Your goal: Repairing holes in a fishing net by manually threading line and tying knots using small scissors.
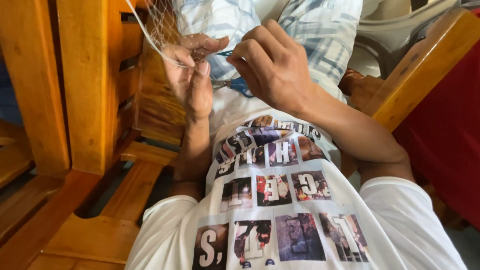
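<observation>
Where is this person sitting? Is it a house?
Probably a home, maybe a sitting room or porch. The person sits in a wooden armchair, with a grey plastic chair nearby, both hands working a fine net in their lap.

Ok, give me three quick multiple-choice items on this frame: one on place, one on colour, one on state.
1. Where is the net?
A. on the lap
B. held up by the left hand beside the wooden chair frame
C. on the floor

2. What colour are the scissors' handles?
A. blue
B. red
C. yellow

3. How is the right hand?
A. flat and open
B. hanging at the side
C. curled, fingertips pinched at the net

Key: 1 B, the left hand grips the mesh next to the chair frame. 2 A, blue shows between the hands. 3 C, its fingers bend toward the left hand.
</observation>
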